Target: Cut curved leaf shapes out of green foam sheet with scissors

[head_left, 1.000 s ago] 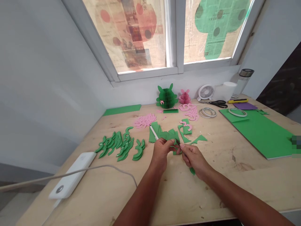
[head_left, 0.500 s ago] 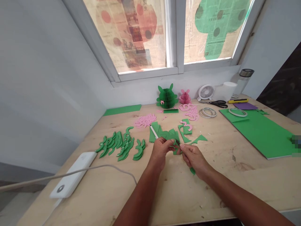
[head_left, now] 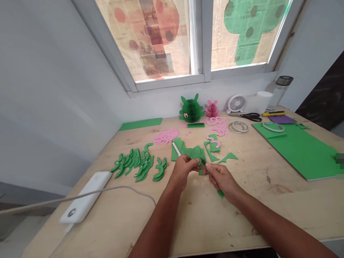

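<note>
A left hand (head_left: 183, 169) pinches a small green paper piece (head_left: 200, 163) above the pale wooden tabletop (head_left: 215, 222), while the right hand (head_left: 222, 180) keeps a narrow grip on a slim dark tool (head_left: 204, 162), mostly hidden by fingers. Just beyond lie flat green paper offcuts (head_left: 197, 152) and a slender white pen (head_left: 176, 148); farther back, a round green honeycomb-paper figure (head_left: 191, 111) stands beside a smaller pink one (head_left: 212, 110).

Green scraps (head_left: 197, 152) right up against our fingers (head_left: 192, 163), and we've got pink cut-outs (head_left: 167, 136) beyond them! Out to their far right, yellow cutter (head_left: 274, 113), purple paper (head_left: 282, 119); high beyond them, newsprint (head_left: 150, 39) dotted red and dark!
</note>
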A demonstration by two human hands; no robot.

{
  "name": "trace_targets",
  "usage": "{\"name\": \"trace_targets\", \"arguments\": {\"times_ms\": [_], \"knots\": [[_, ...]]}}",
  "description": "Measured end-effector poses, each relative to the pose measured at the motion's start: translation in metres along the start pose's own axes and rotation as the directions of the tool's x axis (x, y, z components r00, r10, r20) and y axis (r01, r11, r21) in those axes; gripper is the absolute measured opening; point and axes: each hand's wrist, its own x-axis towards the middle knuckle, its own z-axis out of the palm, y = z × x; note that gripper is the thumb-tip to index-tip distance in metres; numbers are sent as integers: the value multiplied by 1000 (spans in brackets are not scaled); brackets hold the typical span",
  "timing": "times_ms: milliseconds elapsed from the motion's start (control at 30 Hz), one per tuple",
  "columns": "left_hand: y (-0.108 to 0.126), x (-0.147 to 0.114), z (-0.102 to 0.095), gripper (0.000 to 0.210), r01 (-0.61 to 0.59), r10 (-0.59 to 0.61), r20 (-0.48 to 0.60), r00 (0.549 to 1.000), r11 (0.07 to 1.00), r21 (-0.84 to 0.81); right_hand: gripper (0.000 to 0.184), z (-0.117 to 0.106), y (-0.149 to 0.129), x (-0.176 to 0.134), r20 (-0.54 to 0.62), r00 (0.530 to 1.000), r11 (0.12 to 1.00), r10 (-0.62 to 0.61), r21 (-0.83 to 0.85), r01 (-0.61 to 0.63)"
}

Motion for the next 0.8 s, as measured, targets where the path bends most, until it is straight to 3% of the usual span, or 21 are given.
{"name": "trace_targets", "arguments": {"times_ms": [600, 800], "knots": [[2, 0, -6, 10, 2, -4, 72, 997, 1000, 20, 43, 0, -1, -1, 26, 1000, 1000, 3, 1, -3], [4, 0, -9, 11, 1, -8, 142, 990, 999, 47, 44, -1, -1, 0, 28, 1000, 1000, 3, -31, -3]]}}
